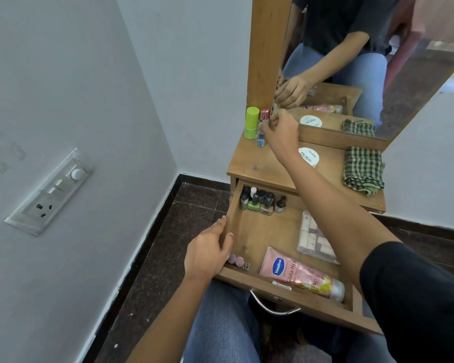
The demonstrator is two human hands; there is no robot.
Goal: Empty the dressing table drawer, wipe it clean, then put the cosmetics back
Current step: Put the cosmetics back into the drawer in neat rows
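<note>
Wooden dressing-table bench (pixel 257 166) with mirror (pixel 378 61), drawer (pixel 268 231) pulled out toward the person's lap. Left hand (pixel 210 251) grips the drawer's left wall, fingers curled over the top edge. Right hand (pixel 281 132) is up on the bench top, fingertips pinching the cap end of a small clear bottle (pixel 260 138) with blue at its base; the bottle stands upright on the bench. Just left of it are a lime-green bottle (pixel 251 123) and a pink-capped bottle (pixel 264 114), both upright against the mirror frame. Also on the bench: a white nail polish jar (pixel 308 157) mid-top and a folded green checked cloth (pixel 363 170) at the right.

Drawer not emptied: a cluster of nail polish bottles (pixel 258 200) in the back left corner, a dark dropper bottle (pixel 280 204) beside them, a clear pouch (pixel 315 238) at the right, a pink Vaseline tube (pixel 299 273) lying along the front, and small purple round items (pixel 236 260) in the front left corner. Wall socket panel (pixel 50 191) at left.
</note>
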